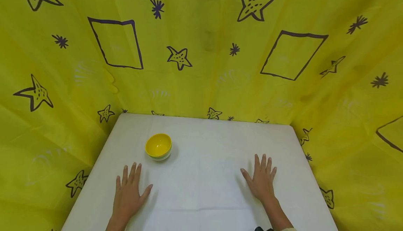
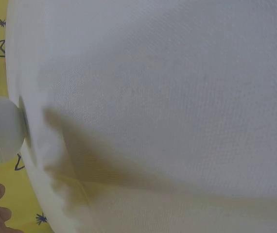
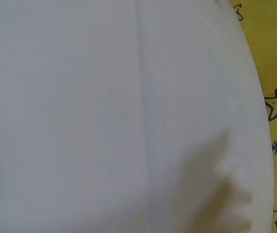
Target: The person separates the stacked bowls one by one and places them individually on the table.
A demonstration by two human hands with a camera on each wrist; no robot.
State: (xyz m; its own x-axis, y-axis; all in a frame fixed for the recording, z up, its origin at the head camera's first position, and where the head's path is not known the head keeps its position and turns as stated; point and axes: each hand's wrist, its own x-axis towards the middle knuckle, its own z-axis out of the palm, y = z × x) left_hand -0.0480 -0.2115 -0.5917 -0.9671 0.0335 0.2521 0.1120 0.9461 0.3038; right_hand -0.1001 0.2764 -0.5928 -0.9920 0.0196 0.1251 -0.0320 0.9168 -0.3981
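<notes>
A bowl, yellow inside with a pale, striped outside, stands upright on the white table at the left. In the left wrist view the bowl shows its white side and a green band, at the left edge. My left hand, palm down with fingers spread, is just below and left of the bowl, apart from it. My right hand is spread the same way at the right side, far from the bowl. Neither hand holds anything. Only shadows of the right hand appear in the right wrist view.
The white table has a cloth cover with crease lines. Around its back and sides hangs a yellow curtain printed with dark starfish and square outlines. A small black object shows by the right wrist at the bottom edge.
</notes>
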